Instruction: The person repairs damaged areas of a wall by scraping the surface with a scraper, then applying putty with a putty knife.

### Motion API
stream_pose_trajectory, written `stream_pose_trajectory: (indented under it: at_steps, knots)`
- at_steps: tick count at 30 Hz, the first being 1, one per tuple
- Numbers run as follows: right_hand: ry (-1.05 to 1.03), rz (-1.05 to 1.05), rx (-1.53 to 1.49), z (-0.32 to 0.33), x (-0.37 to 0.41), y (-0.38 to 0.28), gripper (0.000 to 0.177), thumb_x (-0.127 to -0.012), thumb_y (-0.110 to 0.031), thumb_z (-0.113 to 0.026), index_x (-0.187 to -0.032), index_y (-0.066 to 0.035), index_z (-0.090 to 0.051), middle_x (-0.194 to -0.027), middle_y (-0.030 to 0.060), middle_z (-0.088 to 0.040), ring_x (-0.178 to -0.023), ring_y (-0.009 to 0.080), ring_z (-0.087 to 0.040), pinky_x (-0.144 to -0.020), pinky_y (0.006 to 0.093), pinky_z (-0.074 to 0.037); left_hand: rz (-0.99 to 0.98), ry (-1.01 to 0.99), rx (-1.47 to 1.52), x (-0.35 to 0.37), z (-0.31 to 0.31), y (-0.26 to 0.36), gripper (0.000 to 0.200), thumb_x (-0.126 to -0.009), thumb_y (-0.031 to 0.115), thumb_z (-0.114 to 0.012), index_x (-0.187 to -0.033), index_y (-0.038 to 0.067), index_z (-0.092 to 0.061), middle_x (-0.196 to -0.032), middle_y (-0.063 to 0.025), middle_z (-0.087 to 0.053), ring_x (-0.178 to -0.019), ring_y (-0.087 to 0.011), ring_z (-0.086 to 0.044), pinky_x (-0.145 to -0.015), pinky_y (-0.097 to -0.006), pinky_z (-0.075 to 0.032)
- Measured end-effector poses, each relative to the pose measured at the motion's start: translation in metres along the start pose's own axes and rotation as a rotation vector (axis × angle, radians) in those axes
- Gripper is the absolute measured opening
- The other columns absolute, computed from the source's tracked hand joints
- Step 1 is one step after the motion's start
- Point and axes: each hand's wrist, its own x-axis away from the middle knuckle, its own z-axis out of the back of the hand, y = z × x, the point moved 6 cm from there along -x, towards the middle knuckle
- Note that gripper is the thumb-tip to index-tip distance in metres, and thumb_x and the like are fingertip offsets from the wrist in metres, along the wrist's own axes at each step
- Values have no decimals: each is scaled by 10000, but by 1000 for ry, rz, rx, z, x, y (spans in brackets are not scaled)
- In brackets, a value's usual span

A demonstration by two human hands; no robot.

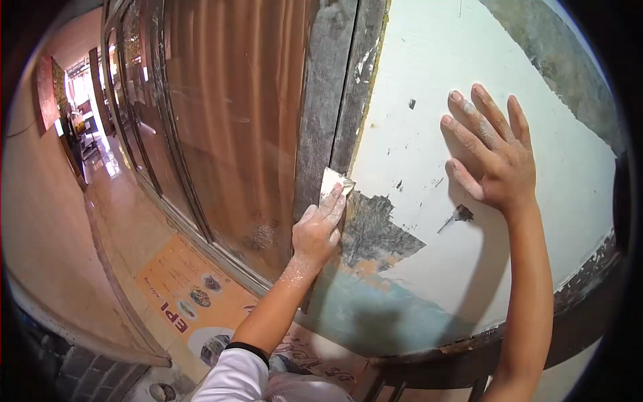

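My left hand (pixel 316 231), dusty with white powder, grips a flat, pale scraper (pixel 334 182), index finger stretched along its blade. The palm hides any handle. The scraper lies against the dark wooden frame (pixel 325 100), by the edge of the white panel (pixel 429 154). My right hand (pixel 499 151) rests on that panel with spread fingers, fingertips powdery, holding nothing. Between the hands, a bare grey patch (pixel 378 231) shows where the white coating is gone. A smaller dark chip (pixel 462 214) sits below my right hand.
Glass sliding doors (pixel 228 120) with a brown curtain behind them stand to the left. A printed orange banner (pixel 177 295) covers part of the floor. Pale blue colouring (pixel 362 308) runs along the panel's bottom. A passage (pixel 100 151) leads away at far left.
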Motion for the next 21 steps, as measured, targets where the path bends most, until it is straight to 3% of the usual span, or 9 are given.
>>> stream_pose_trajectory:
  at_steps: [21]
  knots:
    - [18,9,1,0,0,-1,581,-802,-405,-745,-1371,-347,-643,-1588,-105,-494,-1520,162,-373,-1331,486,-129,15,-6,-7,-4,0,-1,653,-691,-30,-624,-1332,78,-692,-1510,-45,-592,-738,-269,-616,-741,-343,-569]
